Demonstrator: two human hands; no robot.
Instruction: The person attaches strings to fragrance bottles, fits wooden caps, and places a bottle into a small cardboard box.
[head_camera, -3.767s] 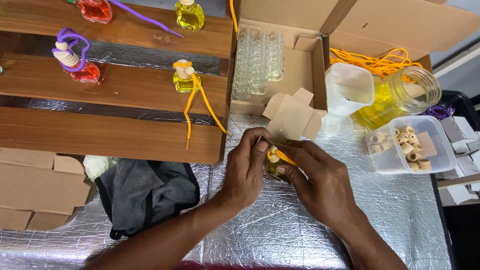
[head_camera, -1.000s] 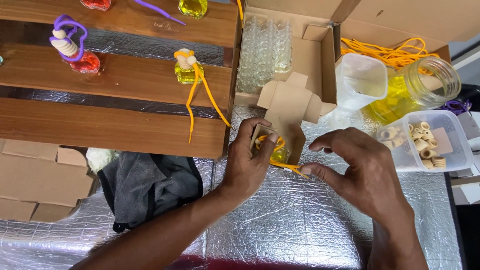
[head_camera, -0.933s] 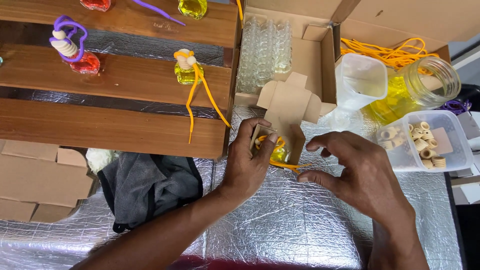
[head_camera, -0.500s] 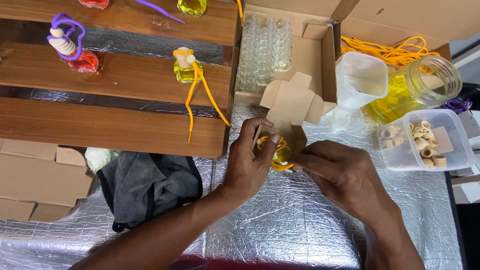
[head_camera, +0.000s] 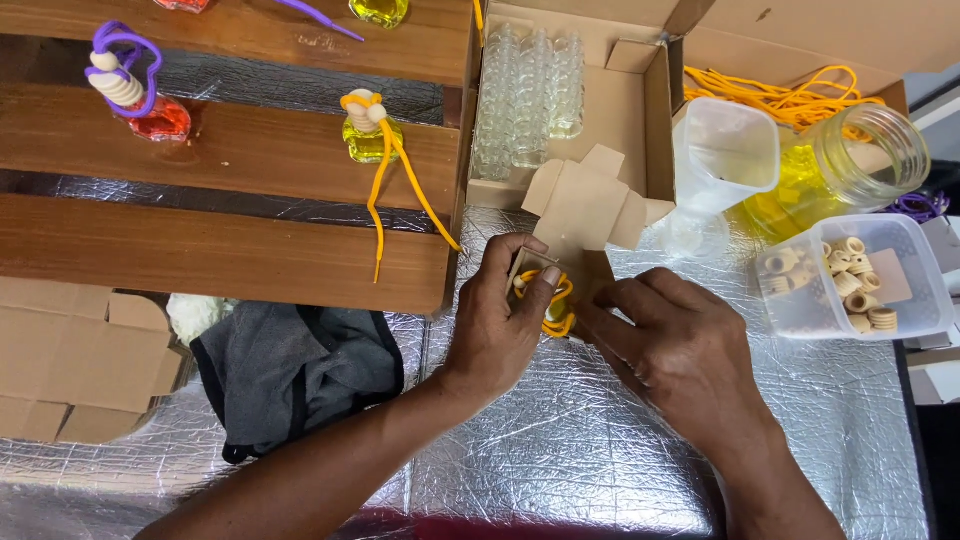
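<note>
My left hand (head_camera: 500, 330) grips a small yellow glass bottle with an orange cord (head_camera: 550, 305), thumb and fingers wrapped around it. It sits at the mouth of a small brown cardboard box (head_camera: 585, 205) with its flaps open. My right hand (head_camera: 680, 350) presses against the bottle and the cord from the right, fingers closed on the cord's loops. Most of the bottle is hidden by my fingers.
Wooden stepped shelves (head_camera: 230, 150) at left carry a yellow bottle with orange cord (head_camera: 368, 135) and a red bottle with purple cord (head_camera: 140, 100). A carton of clear bottles (head_camera: 530, 95), a jar of yellow liquid (head_camera: 850, 160), a tub of wooden caps (head_camera: 850, 280) and grey cloth (head_camera: 290, 365) surround the foil-covered table.
My right hand, which had pulled the orange cord out to the right, has moved back in against the bottle. The cord is now bunched up at the box mouth.
</note>
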